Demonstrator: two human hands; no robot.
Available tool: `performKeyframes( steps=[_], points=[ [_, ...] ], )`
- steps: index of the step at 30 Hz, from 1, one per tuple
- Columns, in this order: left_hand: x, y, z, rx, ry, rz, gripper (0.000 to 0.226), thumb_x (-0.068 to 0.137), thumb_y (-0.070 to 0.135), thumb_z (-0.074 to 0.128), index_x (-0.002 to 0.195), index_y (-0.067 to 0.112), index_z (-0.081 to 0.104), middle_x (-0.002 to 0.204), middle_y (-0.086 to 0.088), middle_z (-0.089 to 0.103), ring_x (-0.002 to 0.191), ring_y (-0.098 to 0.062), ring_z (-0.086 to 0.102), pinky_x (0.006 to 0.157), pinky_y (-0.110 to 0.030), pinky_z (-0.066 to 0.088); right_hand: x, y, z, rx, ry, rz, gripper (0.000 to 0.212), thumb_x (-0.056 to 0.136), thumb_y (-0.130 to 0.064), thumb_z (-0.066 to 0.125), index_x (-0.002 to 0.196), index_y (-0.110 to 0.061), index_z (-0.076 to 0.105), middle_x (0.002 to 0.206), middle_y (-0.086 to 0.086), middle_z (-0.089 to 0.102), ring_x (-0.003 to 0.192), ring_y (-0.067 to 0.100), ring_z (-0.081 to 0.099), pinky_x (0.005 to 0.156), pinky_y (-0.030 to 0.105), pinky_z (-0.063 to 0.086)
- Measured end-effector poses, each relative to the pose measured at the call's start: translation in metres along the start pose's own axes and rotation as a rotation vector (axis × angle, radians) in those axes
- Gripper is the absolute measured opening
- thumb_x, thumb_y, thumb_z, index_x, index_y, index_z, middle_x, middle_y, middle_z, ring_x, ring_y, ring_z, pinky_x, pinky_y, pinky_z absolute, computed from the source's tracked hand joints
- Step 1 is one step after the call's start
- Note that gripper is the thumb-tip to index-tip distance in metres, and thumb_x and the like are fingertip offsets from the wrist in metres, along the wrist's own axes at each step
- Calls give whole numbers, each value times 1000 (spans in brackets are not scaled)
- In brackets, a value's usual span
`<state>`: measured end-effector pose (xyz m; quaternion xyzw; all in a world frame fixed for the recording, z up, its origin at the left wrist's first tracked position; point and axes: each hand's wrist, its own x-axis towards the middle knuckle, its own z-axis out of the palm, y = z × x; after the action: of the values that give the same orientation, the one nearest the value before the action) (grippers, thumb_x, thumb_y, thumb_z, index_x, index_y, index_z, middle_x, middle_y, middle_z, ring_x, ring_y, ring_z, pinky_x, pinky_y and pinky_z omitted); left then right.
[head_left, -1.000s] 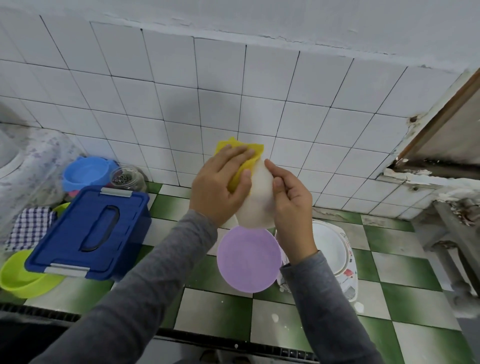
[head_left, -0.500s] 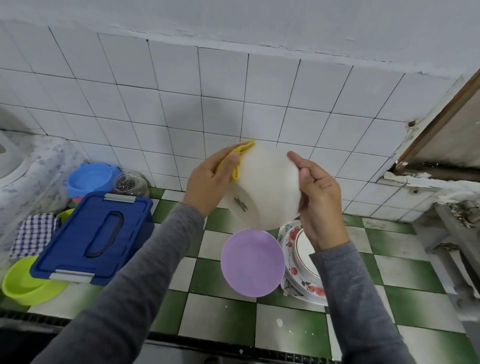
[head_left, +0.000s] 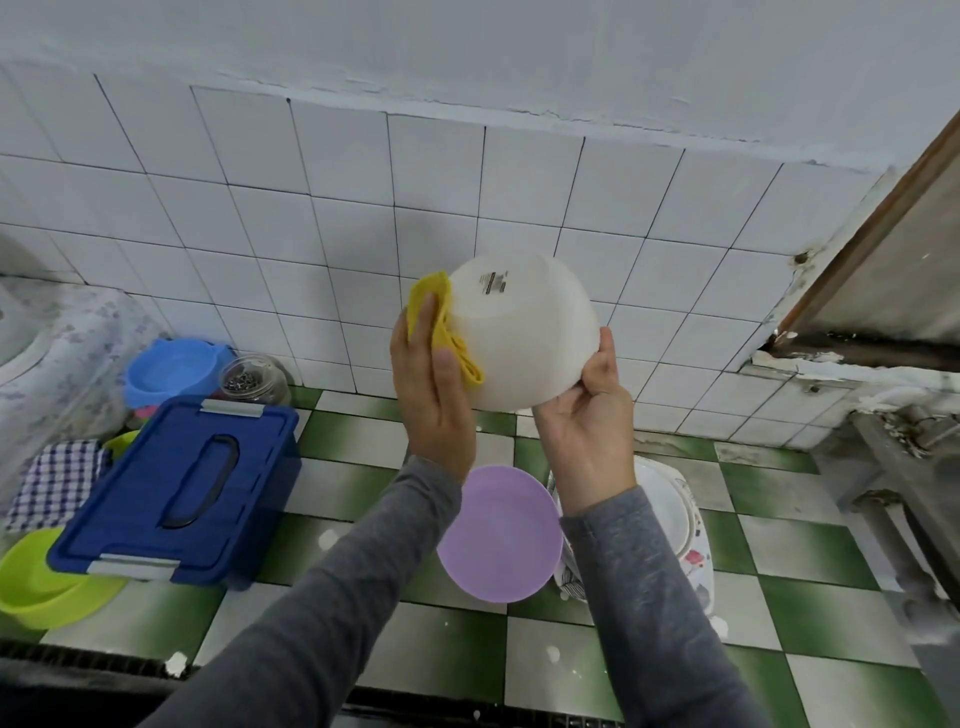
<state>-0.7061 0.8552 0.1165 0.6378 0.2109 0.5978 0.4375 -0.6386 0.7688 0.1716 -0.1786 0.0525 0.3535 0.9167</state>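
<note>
You are partway through wiping the outside of the white bowl (head_left: 524, 343), which you hold up in the middle of the frame, in front of the tiled wall, with its base and label turned toward you and its mouth facing away and down. Your right hand (head_left: 587, 431) grips the rim at the bowl's lower right, thumb curled over the outer wall; the other fingers are hidden behind the bowl. Your left hand (head_left: 434, 400) lies with fairly straight fingers against the bowl's left side, pressing the folded yellow cloth (head_left: 435, 291) flat to it.

Only the left flank seems to be under the cloth now, so the base and the right side probably need passes of their own. The next move calls for turning the bowl in your right hand while the cloth slides round the curve. Keep that rim grip firm, since the wall is smooth. Below the bowl, on the checked counter (head_left: 779, 545), sit a purple plate (head_left: 498, 535) and a stack of flowered plates (head_left: 680, 525), likely next.
</note>
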Motion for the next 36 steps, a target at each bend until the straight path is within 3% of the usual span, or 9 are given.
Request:
performKeyframes(
  steps=[4, 7, 10, 14, 18, 22, 27, 32, 36],
  points=[
    [2, -11, 0, 277, -67, 249, 56, 106, 44, 25, 148, 8, 35, 156, -24, 28, 145, -36, 31, 114, -53, 33, -10, 12, 11, -161, 46, -71, 36, 106, -12, 45, 137, -30, 48, 119, -2, 63, 80, 8, 73, 70, 32, 61],
    [7, -16, -7, 461, -167, 438, 56, 106, 45, 24, 150, 12, 29, 158, -19, 25, 145, -37, 31, 114, -57, 31, -15, 15, 17, -313, 3, -156, 30, 107, -20, 45, 134, -34, 48, 121, -4, 62, 88, 8, 72, 72, 29, 60],
    [12, -10, -9, 576, -180, 477, 60, 105, 49, 21, 150, 10, 29, 155, -17, 36, 144, -31, 35, 119, -49, 26, -22, 19, 20, -457, -63, -206, 29, 107, -19, 42, 132, -33, 48, 115, -4, 67, 90, 10, 73, 71, 26, 58],
    [30, 4, -7, 540, -185, 556, 55, 105, 39, 26, 142, 7, 52, 148, -13, 50, 138, -27, 47, 106, -49, 44, -27, 25, 11, -719, -170, -246, 34, 107, -9, 39, 131, -29, 52, 104, 8, 73, 91, 14, 70, 79, 32, 60],
    [40, 7, -11, 592, -237, 597, 44, 102, 29, 37, 135, 13, 61, 144, -8, 55, 133, -24, 53, 103, -46, 47, -26, 21, 4, -902, -208, -281, 34, 107, -9, 39, 135, -22, 54, 91, -15, 75, 84, 3, 69, 79, 30, 59],
    [35, 2, -14, 601, -343, 646, 41, 102, 28, 45, 138, 13, 59, 149, -10, 49, 137, -22, 49, 104, -42, 48, -20, 13, 1, -922, -138, -312, 33, 107, -10, 42, 131, -24, 60, 109, -16, 73, 99, 3, 68, 85, 29, 58],
    [33, 7, -15, 468, -512, 548, 45, 100, 24, 42, 141, 7, 54, 154, -13, 42, 145, -27, 36, 112, -51, 38, -14, 3, -1, -926, -116, -324, 34, 107, -12, 43, 130, -29, 60, 127, -3, 68, 113, 17, 66, 100, 41, 53],
    [27, 26, -2, 366, -276, 308, 41, 103, 29, 36, 127, 20, 67, 137, 3, 61, 130, -14, 52, 107, -44, 41, -13, 7, -1, -940, -146, -284, 33, 107, -14, 43, 129, -30, 62, 132, 2, 66, 119, 21, 64, 101, 41, 53],
    [36, 20, -5, 384, -266, 199, 41, 99, 34, 44, 136, 24, 60, 133, 5, 63, 120, -11, 58, 101, -37, 49, -17, 3, -4, -979, -189, -301, 32, 107, -12, 43, 126, -29, 62, 132, 0, 66, 121, 16, 62, 105, 39, 50]
  ],
)
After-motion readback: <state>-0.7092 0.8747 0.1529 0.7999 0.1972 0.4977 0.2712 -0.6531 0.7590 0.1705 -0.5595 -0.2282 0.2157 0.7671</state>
